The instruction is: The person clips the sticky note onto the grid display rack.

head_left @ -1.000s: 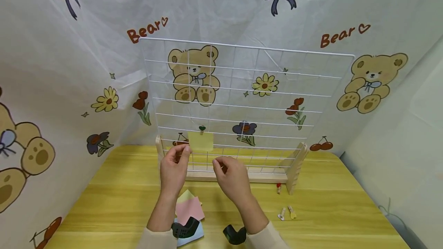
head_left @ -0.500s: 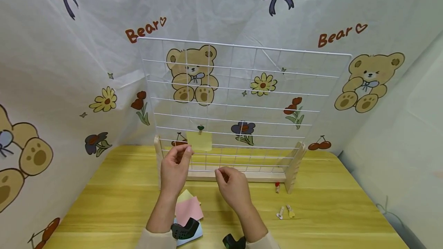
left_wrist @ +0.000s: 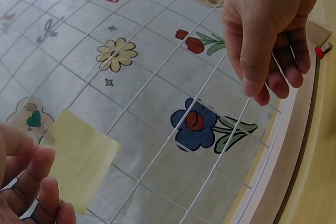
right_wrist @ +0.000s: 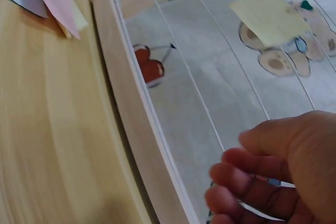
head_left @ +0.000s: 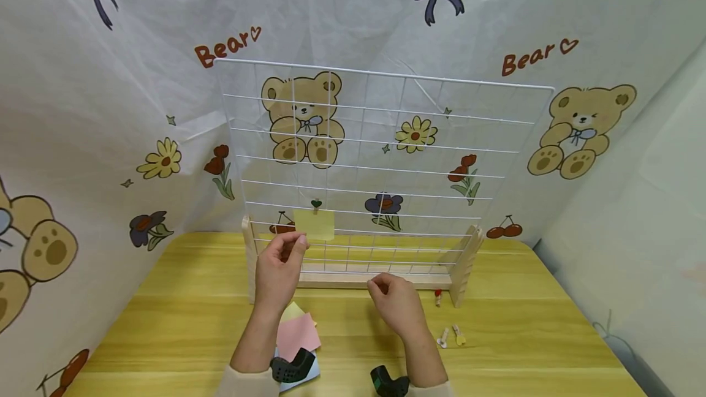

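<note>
A yellow sticky note (head_left: 315,225) hangs on the lower left of a white wire grid (head_left: 353,190), under a small clip with a green heart (head_left: 316,204). My left hand (head_left: 277,271) is at the note's lower left corner, thumb and forefinger close together. From the right wrist view, a narrow gap shows between those fingertips and the note (right_wrist: 270,18). My right hand (head_left: 399,305) is in front of the grid's wooden base, fingers loosely curled, holding nothing. In the left wrist view the green heart (left_wrist: 33,120) shows just above my left fingers (left_wrist: 39,163).
Pink, yellow and blue sticky notes (head_left: 298,334) lie on the wooden table beside my left forearm. A red-topped clip (head_left: 438,298), a white clip (head_left: 443,339) and a yellow clip (head_left: 459,336) lie at the right. A bear-print cloth (head_left: 353,29) hangs behind.
My right hand has drawn away from the note, rightward and down toward the loose clips. My left hand stays by the note's corner, overlapping it slightly more. The note keeps its place on the grid.
</note>
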